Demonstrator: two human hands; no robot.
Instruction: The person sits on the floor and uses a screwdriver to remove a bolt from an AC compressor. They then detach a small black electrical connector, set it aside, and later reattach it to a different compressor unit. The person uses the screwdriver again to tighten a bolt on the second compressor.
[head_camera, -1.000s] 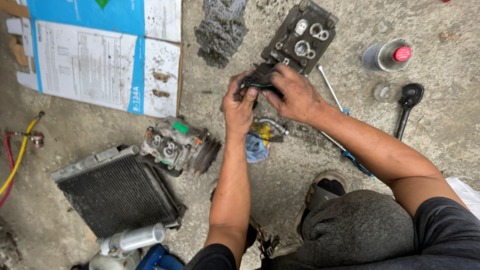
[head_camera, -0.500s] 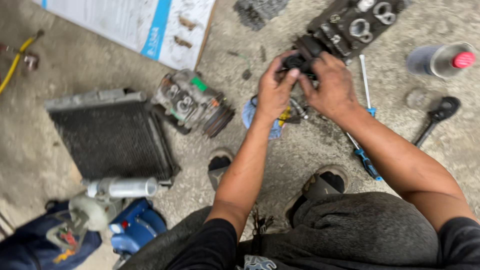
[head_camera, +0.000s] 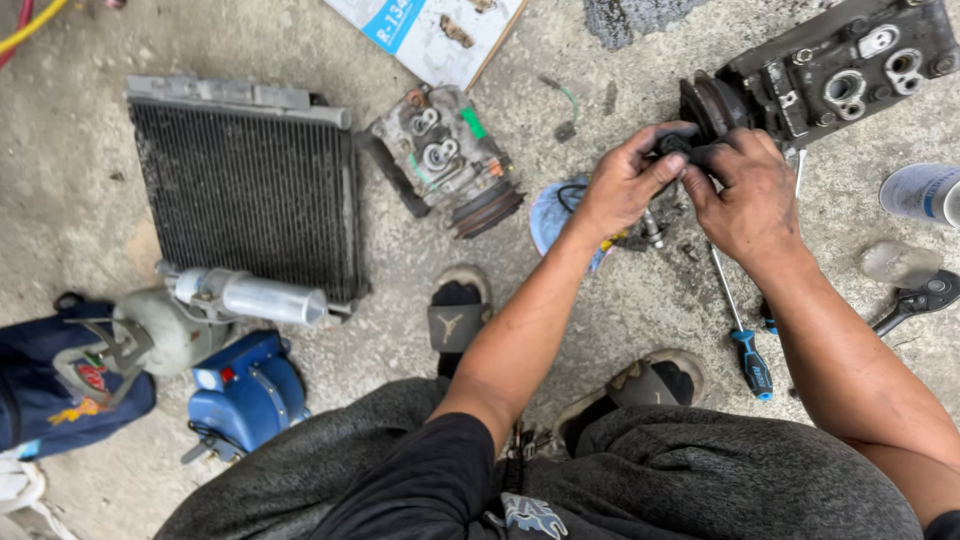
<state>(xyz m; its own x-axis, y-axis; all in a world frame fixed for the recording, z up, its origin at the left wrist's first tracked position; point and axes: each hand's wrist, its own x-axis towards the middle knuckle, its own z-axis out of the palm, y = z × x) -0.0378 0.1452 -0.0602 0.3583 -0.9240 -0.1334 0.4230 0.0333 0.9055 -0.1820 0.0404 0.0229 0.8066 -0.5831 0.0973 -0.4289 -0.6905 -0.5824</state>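
Both hands meet at the pulley end of a dark, greasy metal compressor (head_camera: 830, 75) lying on the rough concrete floor (head_camera: 80, 200). The left hand (head_camera: 625, 185) and the right hand (head_camera: 745, 195) curl their fingers around a small black part (head_camera: 678, 146) against the pulley, gripping it between them. A second compressor (head_camera: 445, 155), grey with a grooved pulley, lies well apart to the left, beside a flat finned condenser (head_camera: 245, 190) of black mesh with a silver cylinder (head_camera: 255, 297) along its lower edge. A blue-handled screwdriver (head_camera: 745, 350) lies below the right hand. A clear plastic bottle (head_camera: 920, 192) lies at the right edge; its contents cannot be told.
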